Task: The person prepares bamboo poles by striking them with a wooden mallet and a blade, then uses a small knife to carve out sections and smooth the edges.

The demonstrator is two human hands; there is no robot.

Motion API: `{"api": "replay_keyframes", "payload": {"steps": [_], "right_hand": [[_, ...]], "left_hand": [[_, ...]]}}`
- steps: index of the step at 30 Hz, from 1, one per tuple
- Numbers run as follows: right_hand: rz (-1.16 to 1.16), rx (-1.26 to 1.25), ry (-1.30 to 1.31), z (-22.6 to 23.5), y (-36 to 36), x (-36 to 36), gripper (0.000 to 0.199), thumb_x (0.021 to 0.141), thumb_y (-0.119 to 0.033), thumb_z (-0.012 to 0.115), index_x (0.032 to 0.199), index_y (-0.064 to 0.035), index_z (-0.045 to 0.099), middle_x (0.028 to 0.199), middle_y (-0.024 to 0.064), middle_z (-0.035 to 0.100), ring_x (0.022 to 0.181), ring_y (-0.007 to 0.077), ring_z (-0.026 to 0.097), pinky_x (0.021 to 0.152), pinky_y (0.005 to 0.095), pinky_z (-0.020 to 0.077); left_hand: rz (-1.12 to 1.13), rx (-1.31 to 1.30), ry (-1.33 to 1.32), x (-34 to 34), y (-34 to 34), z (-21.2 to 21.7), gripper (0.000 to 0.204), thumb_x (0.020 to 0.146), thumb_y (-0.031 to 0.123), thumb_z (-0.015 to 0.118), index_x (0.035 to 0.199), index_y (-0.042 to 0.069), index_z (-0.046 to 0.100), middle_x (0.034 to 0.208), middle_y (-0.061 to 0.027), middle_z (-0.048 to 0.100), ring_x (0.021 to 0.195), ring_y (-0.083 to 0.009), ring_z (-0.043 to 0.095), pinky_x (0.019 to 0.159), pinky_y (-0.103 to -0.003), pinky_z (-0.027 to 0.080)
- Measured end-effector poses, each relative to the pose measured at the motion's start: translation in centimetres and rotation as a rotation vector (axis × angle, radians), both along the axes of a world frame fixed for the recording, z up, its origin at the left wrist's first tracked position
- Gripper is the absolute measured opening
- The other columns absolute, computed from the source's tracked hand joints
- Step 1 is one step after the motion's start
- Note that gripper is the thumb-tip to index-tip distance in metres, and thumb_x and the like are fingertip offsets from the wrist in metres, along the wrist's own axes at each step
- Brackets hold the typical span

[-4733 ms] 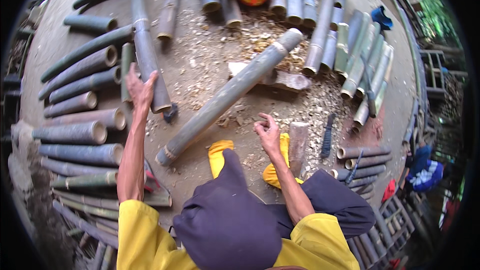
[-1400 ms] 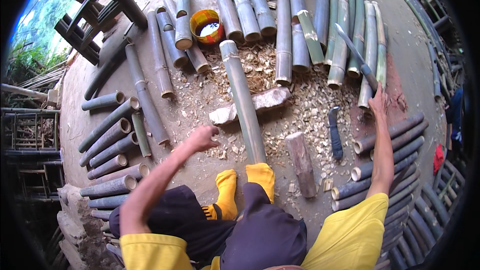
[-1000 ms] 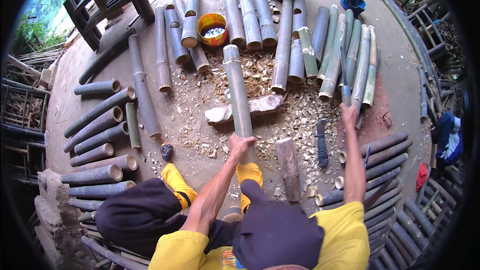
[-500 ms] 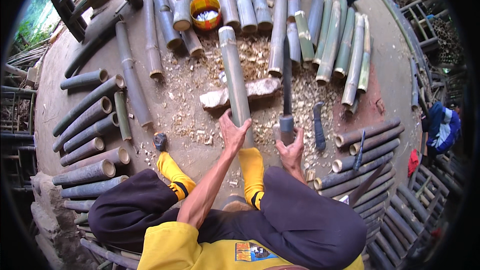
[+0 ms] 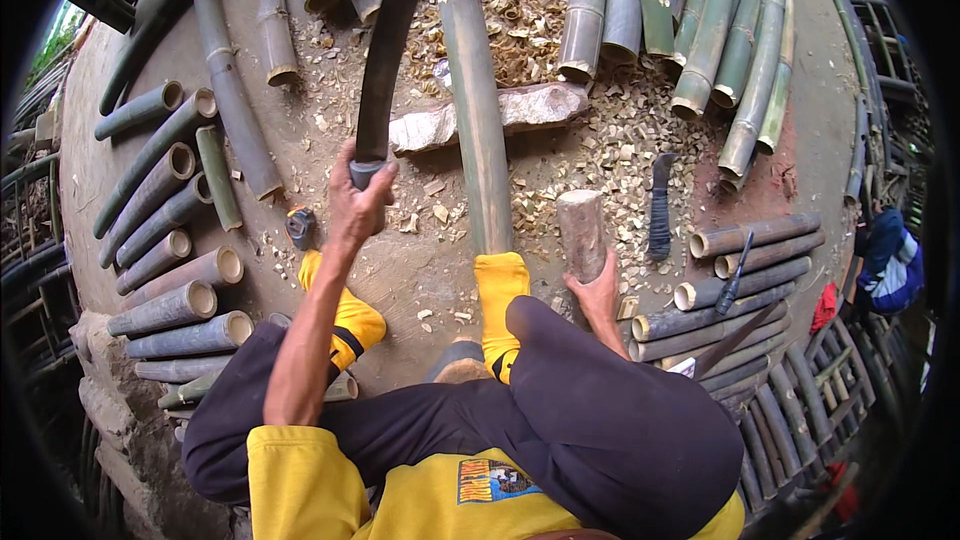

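Note:
My left hand (image 5: 355, 205) grips the handle of a machete (image 5: 388, 60), its dark blade pointing up and away from me. In my right hand (image 5: 598, 292) is a short, thick wooden billet (image 5: 582, 225), held upright-looking beside my right knee. Between my hands lies a bamboo pole (image 5: 475, 120), its far part resting across a pale hewn wood block (image 5: 540, 110). The pole's near end meets my yellow-socked foot (image 5: 502, 290).
Bamboo lengths (image 5: 745, 50) fan out along the far side, with more stacked at left (image 5: 185, 310) and right (image 5: 720, 295). Wood chips (image 5: 630, 150) cover the ground. A dark curved knife (image 5: 660, 205) lies right of the billet, and a tape measure (image 5: 299, 227) by my left foot.
The machete has passed from my right hand to my left, which has let go of the bamboo pole. My right hand has taken hold of the wooden billet. The view has shifted nearer.

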State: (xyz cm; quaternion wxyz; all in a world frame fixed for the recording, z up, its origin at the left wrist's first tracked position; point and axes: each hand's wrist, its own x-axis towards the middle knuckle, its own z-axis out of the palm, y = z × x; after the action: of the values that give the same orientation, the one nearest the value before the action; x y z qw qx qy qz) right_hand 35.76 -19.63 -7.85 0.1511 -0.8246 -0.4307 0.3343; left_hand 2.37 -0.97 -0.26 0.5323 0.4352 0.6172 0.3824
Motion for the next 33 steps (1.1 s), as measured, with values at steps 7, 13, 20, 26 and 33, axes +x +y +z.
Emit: {"api": "replay_keyframes", "payload": {"steps": [7,13,20,26,33], "right_hand": [[-0.067,-0.014,0.521,7.3,6.6,-1.6,0.093,0.059,-0.033,0.082,0.129,0.0035,0.034,0.118,0.0212,0.05,0.108,0.0314,0.052,0.095,0.0402,0.0407],[0.25,0.271,0.348,9.1,14.2,-3.8,0.1,0.063,-0.027,0.08,0.14,-0.0015,0.022,0.126,0.0243,0.047,0.115,0.0339,0.051,0.099,0.0415,0.0399],[0.35,0.243,0.367,8.8,15.5,-4.5,0.101,0.066,-0.013,0.074,0.146,-0.0077,0.012,0.128,0.0271,0.048,0.114,0.0378,0.053,0.099,0.0418,0.0425],[0.337,0.179,0.381,8.1,15.3,-4.5,0.104,0.066,-0.012,0.074,0.147,-0.0109,0.01,0.129,0.0279,0.047,0.114,0.0394,0.053,0.098,0.0421,0.0432],[0.387,0.176,0.342,8.6,15.2,-4.4,0.102,0.066,-0.011,0.074,0.147,-0.0099,0.011,0.132,0.0282,0.044,0.118,0.0408,0.049,0.101,0.0425,0.0401]], "left_hand": [[-0.608,-0.05,0.404,-6.9,4.3,0.1,0.029,0.084,0.028,0.062,0.087,0.0,0.06,0.065,-0.0032,0.051,0.059,-0.01,0.044,0.052,-0.028,0.037],[-0.879,-0.003,0.695,-7.4,6.4,1.1,0.041,0.092,0.035,0.053,0.078,-0.003,0.061,0.064,-0.0175,0.051,0.056,-0.0311,0.049,0.056,-0.039,0.04],[-0.983,0.028,0.826,-7.6,8.3,1.3,0.044,0.091,0.038,0.053,0.072,-0.002,0.057,0.064,-0.0176,0.052,0.061,-0.0347,0.052,0.058,-0.042,0.04],[-1.028,0.045,0.816,-7.9,9.1,0.8,0.042,0.091,0.037,0.052,0.073,-0.001,0.056,0.065,-0.0171,0.05,0.063,-0.0348,0.052,0.059,-0.043,0.04],[-1.052,0.069,0.821,-7.9,9.5,0.9,0.04,0.091,0.036,0.053,0.076,0.0,0.057,0.065,-0.0168,0.05,0.062,-0.035,0.052,0.058,-0.043,0.04]]}}
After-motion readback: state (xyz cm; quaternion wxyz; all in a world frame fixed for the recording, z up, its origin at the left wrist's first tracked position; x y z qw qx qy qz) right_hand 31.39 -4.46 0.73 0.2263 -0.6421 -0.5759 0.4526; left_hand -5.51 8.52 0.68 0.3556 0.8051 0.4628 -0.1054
